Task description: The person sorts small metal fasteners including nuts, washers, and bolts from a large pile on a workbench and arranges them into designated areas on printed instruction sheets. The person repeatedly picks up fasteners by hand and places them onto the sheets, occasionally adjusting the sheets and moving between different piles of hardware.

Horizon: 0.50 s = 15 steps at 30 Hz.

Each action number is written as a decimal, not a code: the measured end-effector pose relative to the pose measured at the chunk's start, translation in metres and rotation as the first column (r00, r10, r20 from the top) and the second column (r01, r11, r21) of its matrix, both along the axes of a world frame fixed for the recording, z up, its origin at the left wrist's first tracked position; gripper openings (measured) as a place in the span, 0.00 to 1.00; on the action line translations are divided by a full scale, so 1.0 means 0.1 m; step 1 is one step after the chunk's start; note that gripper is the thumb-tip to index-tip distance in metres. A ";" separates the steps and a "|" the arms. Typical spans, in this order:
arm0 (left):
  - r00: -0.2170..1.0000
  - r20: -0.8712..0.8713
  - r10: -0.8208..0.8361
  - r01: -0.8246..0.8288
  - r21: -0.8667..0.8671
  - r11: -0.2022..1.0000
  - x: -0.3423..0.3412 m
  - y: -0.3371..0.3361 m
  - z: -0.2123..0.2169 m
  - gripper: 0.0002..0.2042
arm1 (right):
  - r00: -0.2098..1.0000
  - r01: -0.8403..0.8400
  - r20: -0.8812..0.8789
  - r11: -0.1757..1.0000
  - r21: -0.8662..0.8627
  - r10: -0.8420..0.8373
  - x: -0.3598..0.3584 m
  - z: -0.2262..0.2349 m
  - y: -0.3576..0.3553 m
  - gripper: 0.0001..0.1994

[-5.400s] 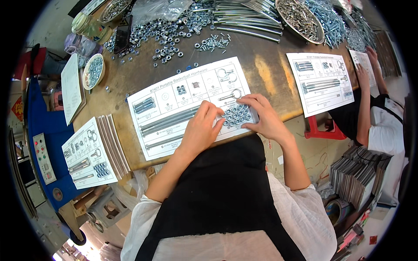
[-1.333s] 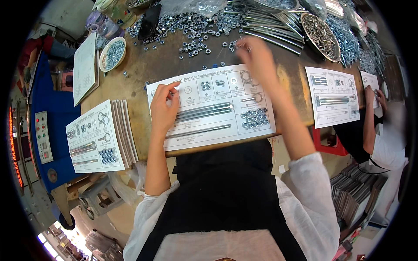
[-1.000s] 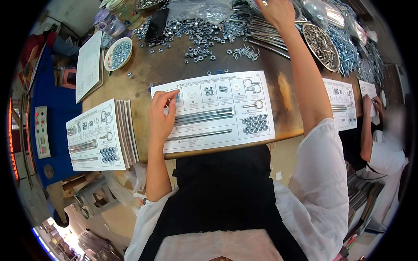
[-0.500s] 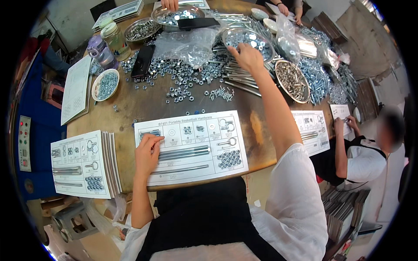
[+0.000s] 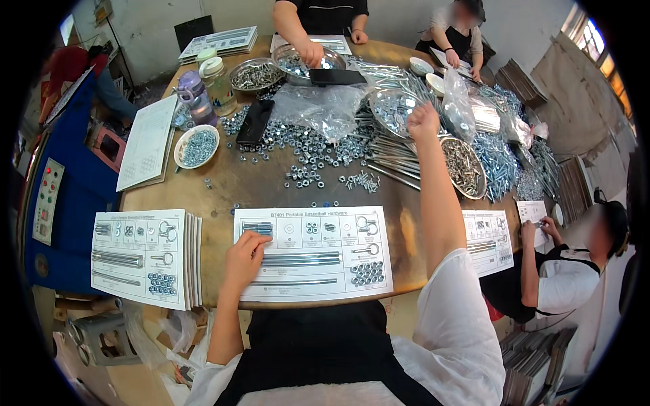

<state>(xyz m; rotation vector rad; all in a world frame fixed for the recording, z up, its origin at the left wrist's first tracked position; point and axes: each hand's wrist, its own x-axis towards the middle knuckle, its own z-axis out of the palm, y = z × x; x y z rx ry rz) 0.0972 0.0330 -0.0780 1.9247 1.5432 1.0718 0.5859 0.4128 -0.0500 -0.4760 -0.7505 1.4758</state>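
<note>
A white sheet (image 5: 305,279) showing rows of bolts, rods, rings and nuts lies in front of me at the table edge. On its left side rests my left hand (image 5: 245,258), fingers loosely bent and fingertips near the bolts at the upper left; nothing shows in its grasp. My right arm reaches far over the table. At the right rim of a round metal bowl (image 5: 380,126) of shiny washers, my right hand (image 5: 424,122) is closed like a pinched fist. What it may hold is hidden by the fingers.
Loose nuts (image 5: 305,152), small screws (image 5: 361,181) and long rods (image 5: 393,159) lie mid-table. A white bowl (image 5: 197,147), a black phone (image 5: 255,122) and bottles (image 5: 196,99) stand left. A bowl of fasteners (image 5: 462,169) is right. Stacked sheets (image 5: 139,260) are nearby; co-workers sit around.
My right hand has lifted from inside the washer bowl to its right rim and closed. My left hand stays on the sheet. The view has tilted up, showing more of the people opposite.
</note>
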 end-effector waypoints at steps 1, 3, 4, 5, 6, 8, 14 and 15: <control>1.000 0.011 0.013 -0.012 -0.023 1.000 -0.01 -0.02 0.01 0.09 | 0.844 -0.224 -0.504 0.974 -0.019 0.184 0.03 0.03 -0.07 0.17; 0.999 0.001 0.041 -0.041 -0.003 0.999 -0.05 -0.06 0.03 0.08 | 0.693 -0.144 -0.718 0.962 -0.231 -0.069 -0.44 0.21 -0.39 0.14; 0.999 -0.003 0.052 -0.052 0.000 0.999 -0.07 -0.09 0.02 0.08 | 0.612 -0.143 -0.773 0.938 -0.315 -0.166 -0.72 0.36 -0.65 0.13; 0.998 0.028 0.048 -0.047 -0.021 0.999 -0.05 -0.12 0.05 0.08 | 0.542 -0.236 -0.824 0.912 -0.335 -0.162 -0.94 0.45 -0.91 0.12; 0.997 0.066 0.042 -0.039 -0.042 0.998 0.01 -0.12 0.12 0.08 | 0.393 -0.406 -0.916 0.878 -0.252 -0.081 -1.14 0.47 -1.22 0.13; 0.991 0.134 -0.024 0.031 -0.051 0.998 0.16 -0.10 0.27 0.08 | 0.420 -0.405 -0.899 0.860 -0.310 -0.126 -1.59 0.45 -1.81 0.14; 0.979 0.201 0.030 -0.030 -0.004 1.000 0.95 0.09 0.64 0.06 | 0.385 -0.603 -0.922 0.768 -0.217 0.042 -2.49 0.08 -3.06 0.21; 0.991 0.112 0.074 -0.068 -0.051 0.996 1.04 0.11 0.75 0.09 | 0.463 -0.570 -0.882 0.792 -0.221 0.088 -2.57 0.04 -3.15 0.21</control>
